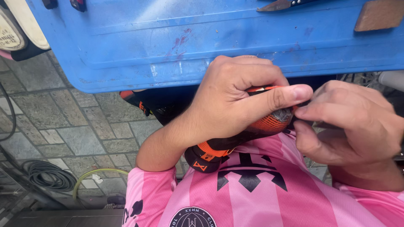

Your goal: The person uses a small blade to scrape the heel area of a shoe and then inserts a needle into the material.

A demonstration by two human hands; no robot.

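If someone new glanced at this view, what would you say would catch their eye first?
Most striking are the two hands meeting at centre right: the left hand wraps over an orange and black shoe, while the right hand pinches at its worn tip. Above them spreads a big blue plastic work surface, and below is the pink striped shirt of the person wearing the camera.

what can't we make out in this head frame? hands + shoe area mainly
- Orange and black shoe, head view: most of it covered by the left hand; its front end hidden under the blue board.
- Right hand: whether its fingers pinch a tool or thread can't be told; the fingertips hide the contact spot.
- Metal tool and brown block on the board: cut off by the top edge.
- Hose coil: partly out of view, lower left.
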